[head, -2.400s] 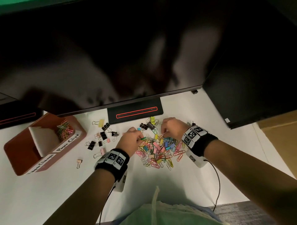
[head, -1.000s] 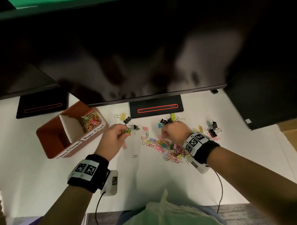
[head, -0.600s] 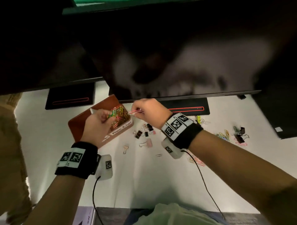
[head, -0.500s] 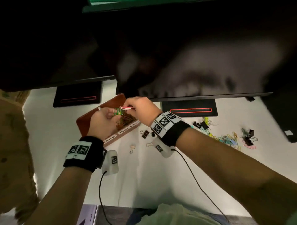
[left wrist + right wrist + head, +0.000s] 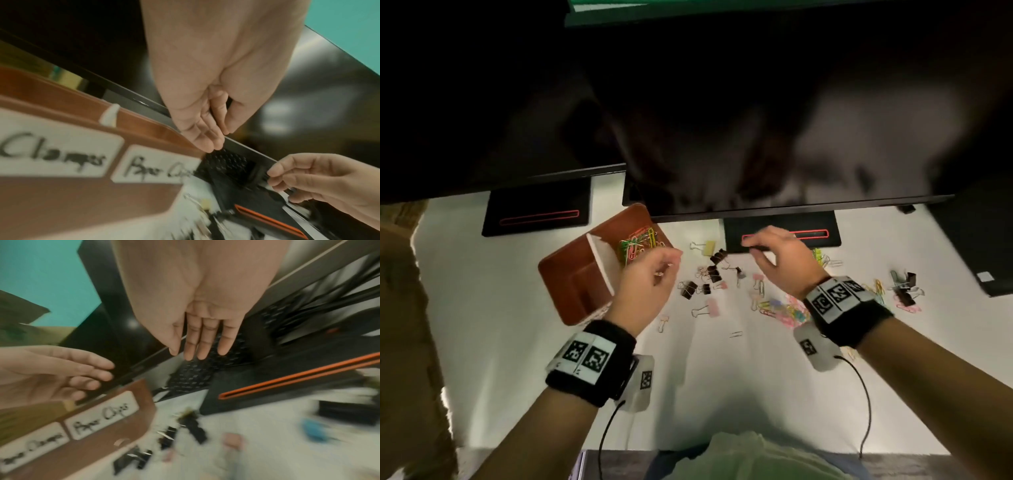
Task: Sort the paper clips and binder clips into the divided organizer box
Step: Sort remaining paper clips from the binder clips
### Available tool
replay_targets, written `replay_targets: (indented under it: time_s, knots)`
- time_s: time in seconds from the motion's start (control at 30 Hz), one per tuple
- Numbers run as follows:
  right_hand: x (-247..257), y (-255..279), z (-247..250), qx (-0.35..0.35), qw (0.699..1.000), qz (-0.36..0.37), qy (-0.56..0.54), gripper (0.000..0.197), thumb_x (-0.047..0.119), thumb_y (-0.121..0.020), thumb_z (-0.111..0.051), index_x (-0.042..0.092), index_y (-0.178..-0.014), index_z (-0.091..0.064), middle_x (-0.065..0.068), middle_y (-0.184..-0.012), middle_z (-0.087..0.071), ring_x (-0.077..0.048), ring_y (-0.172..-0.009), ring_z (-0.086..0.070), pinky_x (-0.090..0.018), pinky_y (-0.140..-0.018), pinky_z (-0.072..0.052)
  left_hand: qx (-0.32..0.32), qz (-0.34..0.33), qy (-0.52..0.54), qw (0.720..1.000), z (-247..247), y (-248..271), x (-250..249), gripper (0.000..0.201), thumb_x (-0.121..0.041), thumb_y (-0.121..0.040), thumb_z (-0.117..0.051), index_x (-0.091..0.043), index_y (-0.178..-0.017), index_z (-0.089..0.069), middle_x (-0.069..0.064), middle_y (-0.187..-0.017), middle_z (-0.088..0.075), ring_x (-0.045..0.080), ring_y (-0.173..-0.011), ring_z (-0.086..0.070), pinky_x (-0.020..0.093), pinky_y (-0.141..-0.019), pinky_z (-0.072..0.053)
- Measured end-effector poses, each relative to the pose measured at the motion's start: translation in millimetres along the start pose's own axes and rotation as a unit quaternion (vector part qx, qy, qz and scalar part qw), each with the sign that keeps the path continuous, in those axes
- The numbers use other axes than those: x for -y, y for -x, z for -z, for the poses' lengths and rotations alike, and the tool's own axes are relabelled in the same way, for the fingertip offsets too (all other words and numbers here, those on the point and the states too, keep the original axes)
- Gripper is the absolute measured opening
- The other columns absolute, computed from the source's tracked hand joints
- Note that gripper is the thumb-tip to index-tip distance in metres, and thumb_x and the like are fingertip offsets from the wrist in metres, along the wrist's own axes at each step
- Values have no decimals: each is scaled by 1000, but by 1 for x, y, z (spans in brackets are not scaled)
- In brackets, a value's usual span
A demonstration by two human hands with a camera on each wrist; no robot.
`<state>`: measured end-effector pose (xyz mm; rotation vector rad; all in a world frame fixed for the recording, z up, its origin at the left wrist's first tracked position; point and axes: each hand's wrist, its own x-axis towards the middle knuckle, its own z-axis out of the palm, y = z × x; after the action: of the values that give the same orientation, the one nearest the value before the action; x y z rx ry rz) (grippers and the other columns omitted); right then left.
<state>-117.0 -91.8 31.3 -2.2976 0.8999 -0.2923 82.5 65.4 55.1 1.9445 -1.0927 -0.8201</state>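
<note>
Near the box (image 5: pixel 571 274), the left hand (image 5: pixel 645 284) hovers with loosely bent fingers, holding nothing; right of the box, the right hand (image 5: pixel 779 260) is spread and empty, likely between loads. Binder clips (image 5: pixel 714 270) and loose paper clips (image 5: pixel 787 310) lie right of the box. Sorted clips (image 5: pixel 638 241) fill its far compartment, labelled for them.

The left hand (image 5: pixel 645 284) covers the near right corner of the organizer box (image 5: pixel 571 274) in the head view. The right forearm hides part of the paper clip pile (image 5: pixel 789 308). Both wrist views are motion-blurred: binder clips (image 5: pixel 191 423) smear into dark streaks. The left label (image 5: pixel 51 155) is cut off by the frame edge.
</note>
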Motion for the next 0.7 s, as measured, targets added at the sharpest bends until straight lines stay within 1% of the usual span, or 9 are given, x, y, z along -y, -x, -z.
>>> replay_targets:
  time_s: [0.07,0.17,0.27,0.33,0.43,0.47,0.53,0.6,0.7]
  knots:
    - [-35,18,17,-16,997,-53,58,24,12,-85,-63,18,-107,-67,-5,-108,-64,-27,-105,-58,-36,-94,-45,41,-21,-13,999,-26,0,-8,20,-11,-88,-58,-21,-106,-62,-6,-106,-63,7,-93,-61,19,-77,-51]
    - [-72,37,37,-6,986,-125,111,33,19,-81,-68,20,-114,-63,-7,-118,-60,-28,-112,-54,-39,-100,-42,114,-31,-23,993,-68,-3,-21,24,-15,-86,-62,-23,-108,-61,-5,-109,-56,7,-94,-58,26,-80,-52]
    - [-89,40,48,38,983,-135,120,44,27,-79,-70,25,-121,-57,-6,-124,-56,-26,-117,-50,-40,-103,-41,164,-66,-94,980,-108,-10,-28,29,-20,-84,-64,-28,-112,-58,-8,-113,-47,8,-101,-51,22,-89,-45]
    - [-92,34,49,84,980,-131,126,51,31,-78,-70,28,-126,-54,-4,-127,-52,-25,-120,-47,-39,-105,-39,183,-64,-118,974,-130,-17,-32,35,-18,-84,-63,-23,-118,-56,-5,-117,-44,11,-108,-50,25,-95,-44]
    - [-94,28,45,145,971,-136,129,58,34,-75,-74,28,-128,-53,-5,-129,-48,-25,-120,-45,-39,-104,-39,191,-45,-138,971,-155,-26,-39,41,-15,-85,-62,-20,-125,-52,-2,-124,-42,16,-112,-50,32,-98,-44]
    - [-94,27,43,160,969,-135,134,56,34,-75,-74,28,-127,-54,-6,-127,-48,-26,-118,-44,-39,-103,-40,185,-39,-145,971,-162,-29,-41,44,-15,-85,-62,-20,-127,-50,-1,-126,-42,17,-114,-49,33,-100,-43]
    - [-97,28,37,169,968,-129,131,44,30,-78,-71,26,-121,-59,-7,-124,-47,-27,-115,-43,-38,-101,-40,169,-24,-156,973,-173,-35,-44,50,-15,-85,-62,-21,-131,-45,0,-129,-41,19,-118,-47,35,-103,-42]
    - [-102,31,33,159,974,-127,98,30,23,-82,-68,23,-112,-65,-6,-120,-48,-25,-112,-45,-35,-99,-40,161,-27,-168,972,-182,-40,-46,52,-16,-85,-63,-24,-132,-43,0,-130,-40,20,-118,-47,34,-102,-42]
    - [-113,39,37,127,984,-118,30,21,16,-83,-66,20,-104,-69,-3,-112,-52,-21,-106,-51,-29,-97,-43,164,-43,-194,966,-193,-46,-50,50,-22,-85,-63,-28,-130,-44,-2,-126,-42,19,-115,-47,31,-96,-43]
